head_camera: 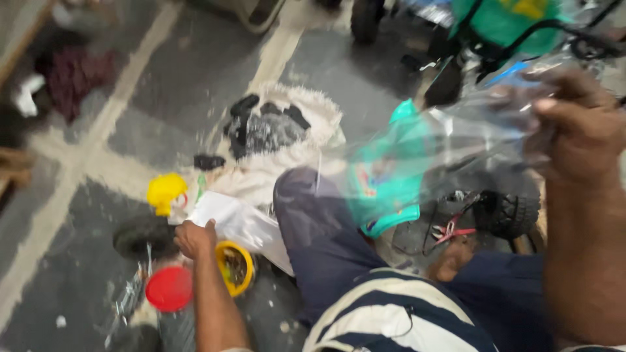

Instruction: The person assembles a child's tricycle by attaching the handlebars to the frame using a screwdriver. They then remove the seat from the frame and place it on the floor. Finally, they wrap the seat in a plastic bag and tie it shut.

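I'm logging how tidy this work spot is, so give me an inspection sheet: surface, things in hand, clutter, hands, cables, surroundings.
Surface: grey floor with pale stripes, specks scattered on it.
Things in hand: clear plastic bag in the right hand; white bag at the left hand.
Clutter: red disc, yellow-rimmed bowl, yellow part, black wheel, white sack with dark pieces, teal toy body.
Hands: left hand resting on the white bag; right hand raised, gripping the clear bag.
Cables: thin red and dark wires beside the treaded wheel.
Surroundings: green wheeled toy; blurred.
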